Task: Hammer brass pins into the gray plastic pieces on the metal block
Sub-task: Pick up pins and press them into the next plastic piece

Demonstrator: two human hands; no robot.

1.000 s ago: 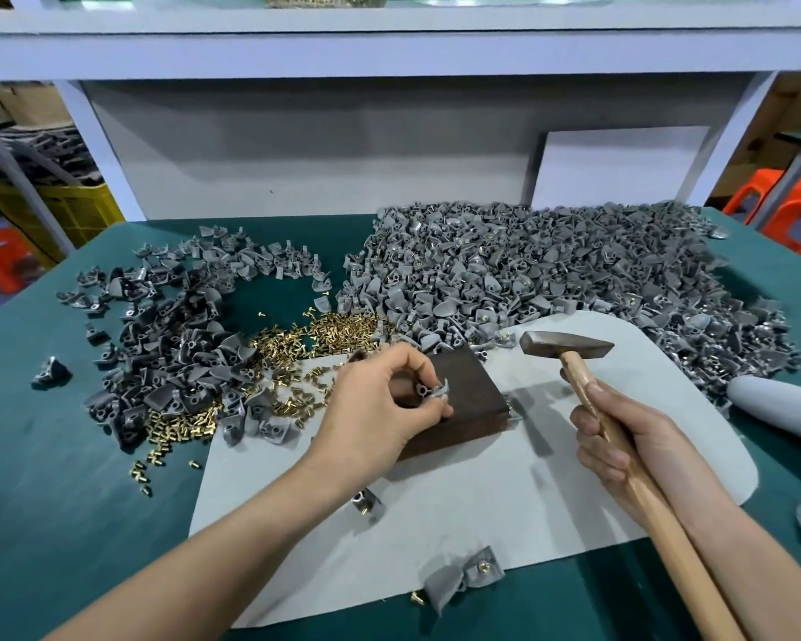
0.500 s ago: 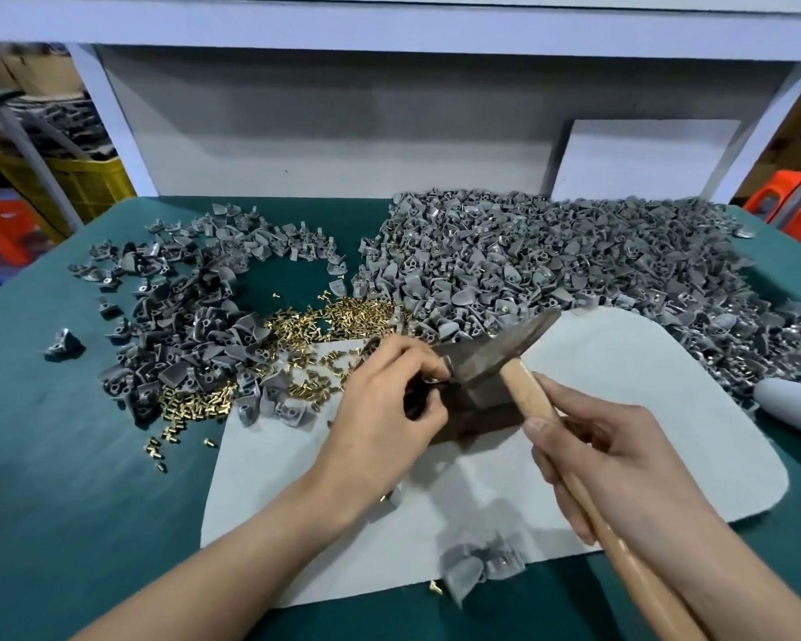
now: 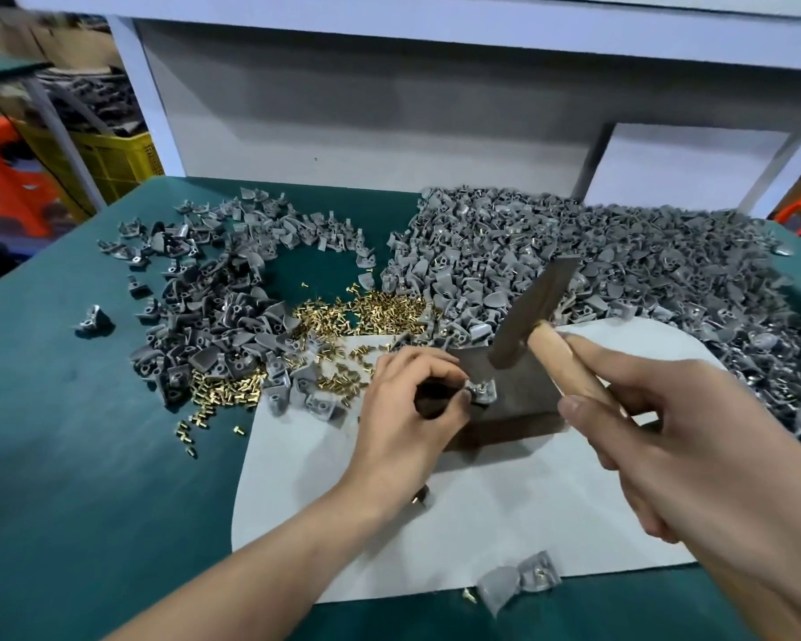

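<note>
A dark metal block sits on a white mat in the middle of the green table. My left hand pinches a gray plastic piece with a brass pin in it on the block's top. My right hand grips the wooden handle of a hammer. The blurred hammer head hangs tilted just above the block, right of the piece.
A big heap of gray pieces fills the back right. A smaller pile of gray pieces lies at the left, with loose brass pins between them. Two gray pieces lie at the mat's front edge. A white board leans at the back.
The hammer swung down onto the piece on the block and has now risen again, head tilted. My left hand keeps holding the piece on the block. The camera moved closer.
</note>
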